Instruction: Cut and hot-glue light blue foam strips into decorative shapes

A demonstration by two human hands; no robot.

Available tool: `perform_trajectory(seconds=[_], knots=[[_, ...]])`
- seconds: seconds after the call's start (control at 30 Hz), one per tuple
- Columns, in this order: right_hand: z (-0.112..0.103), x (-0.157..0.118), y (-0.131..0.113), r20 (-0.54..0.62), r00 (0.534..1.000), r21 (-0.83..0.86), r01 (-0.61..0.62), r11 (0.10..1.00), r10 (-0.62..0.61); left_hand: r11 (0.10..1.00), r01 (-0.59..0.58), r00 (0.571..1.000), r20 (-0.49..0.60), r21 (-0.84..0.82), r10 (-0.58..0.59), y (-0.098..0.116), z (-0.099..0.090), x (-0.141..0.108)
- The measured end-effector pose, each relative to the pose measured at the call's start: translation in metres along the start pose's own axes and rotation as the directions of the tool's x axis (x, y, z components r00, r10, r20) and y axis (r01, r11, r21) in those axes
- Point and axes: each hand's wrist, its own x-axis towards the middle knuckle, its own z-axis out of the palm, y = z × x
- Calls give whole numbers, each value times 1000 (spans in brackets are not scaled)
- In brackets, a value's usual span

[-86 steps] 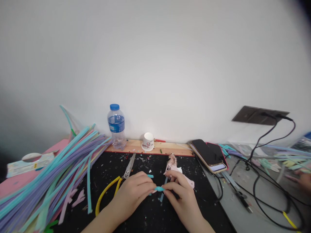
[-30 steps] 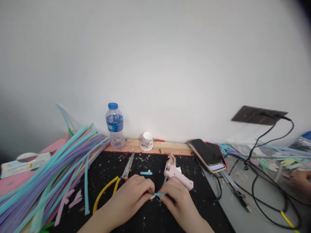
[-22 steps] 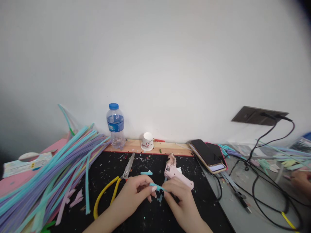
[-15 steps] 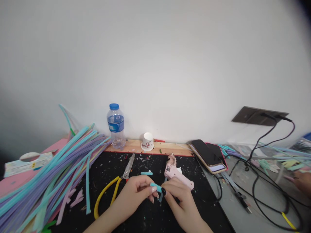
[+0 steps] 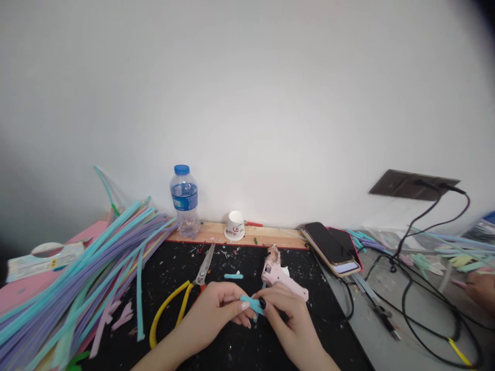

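Between my two hands is a short piece of turquoise pipe cleaner, folded or doubled. My left hand pinches its left end between thumb and fingers. My right hand pinches the other end, its dark-nailed thumb on top. Just beyond my right hand lies a pink glue gun with a grimy nozzle. Another short turquoise piece rests on the black mat ahead of my fingers. Scissors with yellow handles lie beside my left forearm, partly hidden by the hand.
A large bundle of pastel pipe cleaners covers the left side. At the wall stand a water bottle and a paper cup. Phones and black cables lie to the right, where another person's hand shows.
The turquoise piece has turned between my fingers and now shows more of its length, with two strands side by side. Both hands have shifted only slightly.
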Motion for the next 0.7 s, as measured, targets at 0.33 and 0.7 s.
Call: perform_trajectory(seconds=[0.33,0.7], knots=[[2,-1,2,-86,996,49,-28,998,32,990,135,978,165,-39,-127,-10,5,-4],[0,-2,5,-102,995,91,-10,996,19,999,14,993,117,30,-17,-2,0,-3]])
